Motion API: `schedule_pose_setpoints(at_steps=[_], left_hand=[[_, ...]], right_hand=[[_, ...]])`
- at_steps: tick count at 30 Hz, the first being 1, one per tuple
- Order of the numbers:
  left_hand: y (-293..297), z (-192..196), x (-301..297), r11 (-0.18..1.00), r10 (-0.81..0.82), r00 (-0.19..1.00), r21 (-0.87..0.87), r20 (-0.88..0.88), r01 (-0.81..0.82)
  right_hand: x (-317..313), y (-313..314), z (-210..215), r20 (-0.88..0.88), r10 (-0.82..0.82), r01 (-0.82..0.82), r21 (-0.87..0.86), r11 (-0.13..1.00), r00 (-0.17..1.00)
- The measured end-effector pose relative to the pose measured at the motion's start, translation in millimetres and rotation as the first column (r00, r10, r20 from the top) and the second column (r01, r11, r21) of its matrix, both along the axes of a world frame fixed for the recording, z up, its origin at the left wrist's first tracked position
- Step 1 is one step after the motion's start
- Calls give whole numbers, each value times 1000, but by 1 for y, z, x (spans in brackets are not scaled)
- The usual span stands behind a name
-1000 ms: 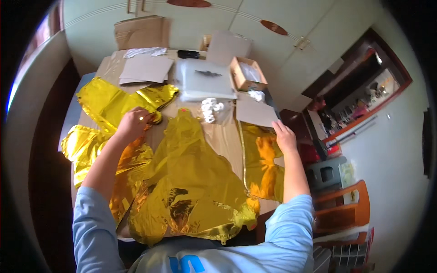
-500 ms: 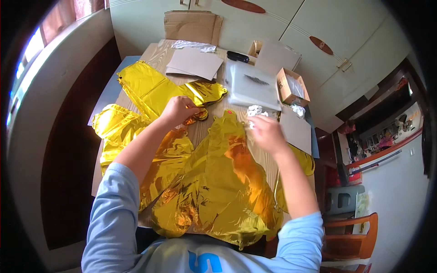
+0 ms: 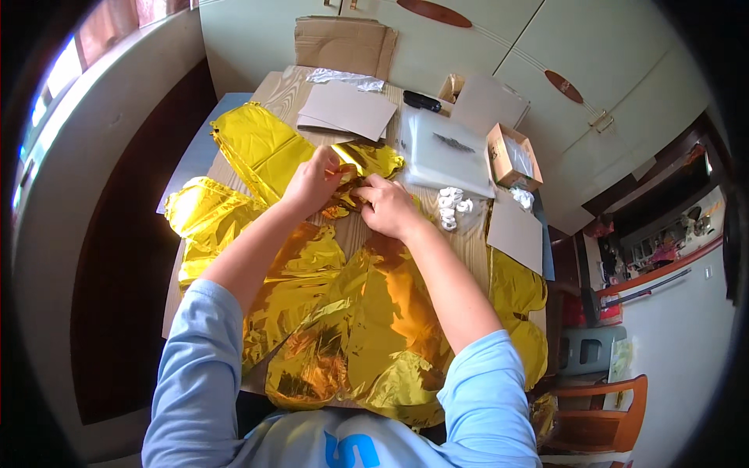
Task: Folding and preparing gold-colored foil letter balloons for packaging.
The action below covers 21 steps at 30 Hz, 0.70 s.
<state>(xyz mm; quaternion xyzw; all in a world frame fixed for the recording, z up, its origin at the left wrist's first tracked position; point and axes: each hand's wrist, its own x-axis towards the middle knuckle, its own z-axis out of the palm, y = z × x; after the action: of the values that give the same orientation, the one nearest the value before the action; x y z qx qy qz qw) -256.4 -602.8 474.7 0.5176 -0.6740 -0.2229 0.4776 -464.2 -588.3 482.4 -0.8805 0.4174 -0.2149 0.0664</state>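
left hand (image 3: 310, 186) and right hand (image 3: 388, 208): fingertips pinched on a crumpled, shiny gold foil sheet (image 3: 376, 159); light, even tension should prevent tearing.

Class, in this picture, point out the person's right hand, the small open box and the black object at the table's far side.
Right hand (image 3: 389, 207): head view, back of the hand.
Small open box (image 3: 500, 161): head view, left wall.
Black object (image 3: 422, 101): head view, middle.
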Motion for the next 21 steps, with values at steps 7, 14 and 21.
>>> schedule_pose_setpoints(at_steps=[7, 14, 21], left_hand=[[5, -6, 11, 829, -342, 740, -186, 579, 528], [-6, -21, 20, 849, -305, 685, -137, 662, 511], [7, -7, 7, 829, -247, 705, -232, 665, 510]], right_hand=[[-9, -4, -6, 170, -25, -16, 237, 971, 985], [-7, -1, -8, 319, -60, -22, 247, 969, 946], [-8, 0, -15, 370, -153, 56, 260, 964, 916]])
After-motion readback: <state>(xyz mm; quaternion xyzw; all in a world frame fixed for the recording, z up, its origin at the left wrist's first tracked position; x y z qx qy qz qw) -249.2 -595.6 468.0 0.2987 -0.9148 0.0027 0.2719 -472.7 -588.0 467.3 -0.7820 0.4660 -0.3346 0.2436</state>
